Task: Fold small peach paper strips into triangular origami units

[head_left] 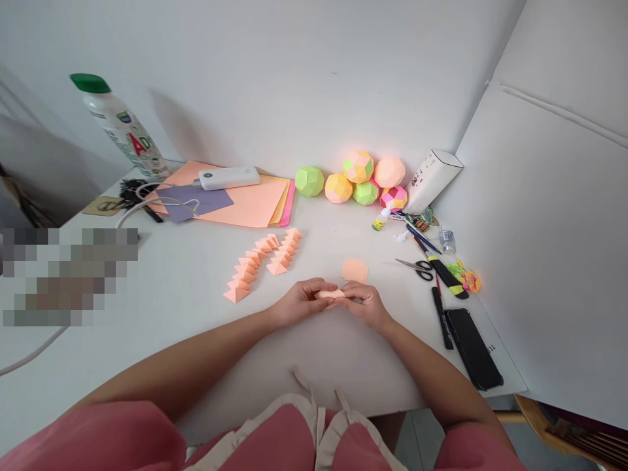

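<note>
Between my fingertips I pinch a small folded piece of peach paper (330, 295). My left hand (305, 302) grips its left end and my right hand (364, 303) its right end, fingers closed on both sides; part of the paper is hidden by them. Just beyond my right hand lies a peach paper square (355, 269), flat on the table. To the left, folded peach paper units stand in two rows, a longer row (248, 267) and a shorter row (285, 251).
At the back sit several paper balls (309, 181) near a white box (434, 181). Scissors (418, 267), a cutter (447, 275) and a phone (473, 348) lie right. Coloured sheets (255, 199) with a power bank (230, 177), and a bottle (125, 131), are back left.
</note>
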Demonstrator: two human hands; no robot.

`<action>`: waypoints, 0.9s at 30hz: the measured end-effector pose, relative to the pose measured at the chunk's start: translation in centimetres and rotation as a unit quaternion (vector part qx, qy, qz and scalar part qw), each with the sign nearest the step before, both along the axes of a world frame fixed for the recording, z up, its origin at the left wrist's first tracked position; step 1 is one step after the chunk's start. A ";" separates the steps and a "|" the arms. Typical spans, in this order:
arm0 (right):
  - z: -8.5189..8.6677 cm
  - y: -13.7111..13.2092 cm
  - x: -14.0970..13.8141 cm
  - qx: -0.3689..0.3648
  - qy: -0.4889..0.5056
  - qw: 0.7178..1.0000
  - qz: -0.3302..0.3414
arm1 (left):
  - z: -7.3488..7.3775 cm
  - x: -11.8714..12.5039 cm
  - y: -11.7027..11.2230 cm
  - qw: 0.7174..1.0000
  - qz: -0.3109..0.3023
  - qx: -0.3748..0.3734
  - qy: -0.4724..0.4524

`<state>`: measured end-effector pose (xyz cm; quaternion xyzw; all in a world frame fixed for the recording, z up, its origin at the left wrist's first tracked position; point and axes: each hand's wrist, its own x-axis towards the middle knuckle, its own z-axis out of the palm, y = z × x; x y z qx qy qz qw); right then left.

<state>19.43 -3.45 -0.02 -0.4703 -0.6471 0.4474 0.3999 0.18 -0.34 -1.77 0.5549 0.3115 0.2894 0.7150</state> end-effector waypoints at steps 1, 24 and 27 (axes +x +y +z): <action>0.1 0.0 0.0 0.003 -0.001 1.000 0.001 | 0.0 0.0 0.0 0.999 0.007 0.025 0.020; -0.2 0.1 -0.1 -0.065 0.041 0.996 -0.036 | 1.0 0.3 -0.3 0.981 0.033 0.142 0.125; -0.3 0.0 -0.1 -0.064 0.047 0.996 -0.040 | 1.0 0.2 -0.3 0.980 0.027 0.150 0.128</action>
